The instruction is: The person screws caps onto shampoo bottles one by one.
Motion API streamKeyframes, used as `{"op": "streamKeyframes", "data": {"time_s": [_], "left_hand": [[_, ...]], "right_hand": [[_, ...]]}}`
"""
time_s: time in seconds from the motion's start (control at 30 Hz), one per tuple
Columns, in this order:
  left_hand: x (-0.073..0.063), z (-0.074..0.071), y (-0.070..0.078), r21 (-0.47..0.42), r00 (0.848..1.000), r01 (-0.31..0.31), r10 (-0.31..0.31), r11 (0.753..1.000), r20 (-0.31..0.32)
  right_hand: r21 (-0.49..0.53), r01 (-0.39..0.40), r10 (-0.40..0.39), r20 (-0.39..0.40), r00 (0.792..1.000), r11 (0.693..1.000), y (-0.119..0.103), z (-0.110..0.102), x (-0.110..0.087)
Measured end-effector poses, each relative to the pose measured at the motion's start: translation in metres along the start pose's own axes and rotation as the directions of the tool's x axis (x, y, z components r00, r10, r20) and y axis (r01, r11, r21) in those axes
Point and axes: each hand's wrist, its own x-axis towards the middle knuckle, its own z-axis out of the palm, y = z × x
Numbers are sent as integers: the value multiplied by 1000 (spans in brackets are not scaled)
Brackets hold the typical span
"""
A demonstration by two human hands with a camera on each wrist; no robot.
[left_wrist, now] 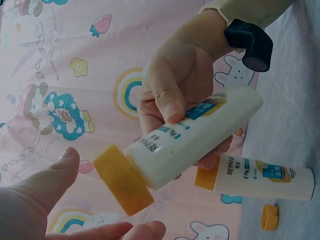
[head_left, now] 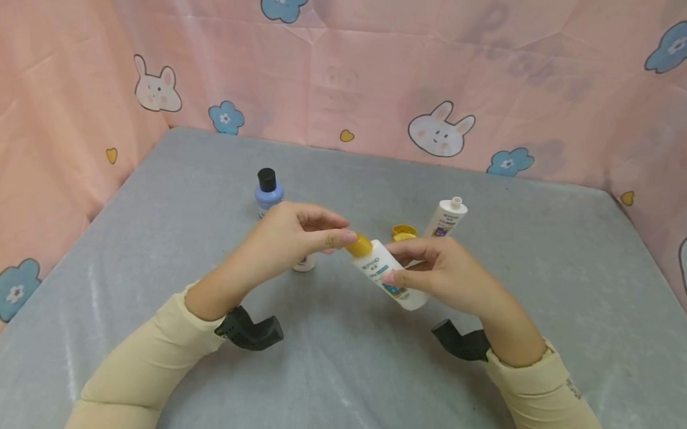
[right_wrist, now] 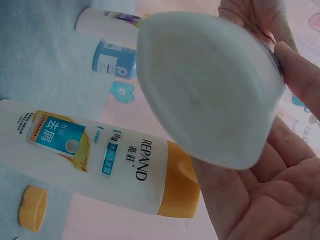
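Observation:
My right hand (head_left: 453,272) grips a white bottle (head_left: 383,270) by its body, fingers and thumb on opposite sides. The bottle is held tilted above the table, its yellow cap (left_wrist: 123,180) toward my left hand (head_left: 294,241). In the left wrist view, the left thumb and fingers are spread on either side of that cap, with a gap at the thumb. Whether a fingertip touches the cap is unclear. Beyond the right hand stands another white bottle (right_wrist: 90,155) with a yellow cap; a loose yellow cap (left_wrist: 270,217) lies near its base.
An uncapped white bottle (head_left: 448,215) with a narrow neck stands behind the right hand. A blue bottle (head_left: 268,192) with a black cap stands behind the left. The left hand mostly hides another white bottle (head_left: 304,265). Pink printed cloth (head_left: 360,63) surrounds the grey tabletop (head_left: 307,385).

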Motion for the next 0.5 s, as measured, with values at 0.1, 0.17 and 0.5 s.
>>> {"op": "streamKeyframes", "data": {"time_s": [0.1,0.17,0.5], "left_hand": [[1,3,0,-23,1000,14,-14,1000,10],[1,5,0,-31,1000,14,-14,999,5],[2,10,-3,10,999,-47,47,999,-1]], "right_hand": [[4,1,-1,2,1000,1000,1,1,0],[1,4,-4,2,1000,1000,1,1,1],[0,-3,3,13,1000,1000,2,2,2]]}}
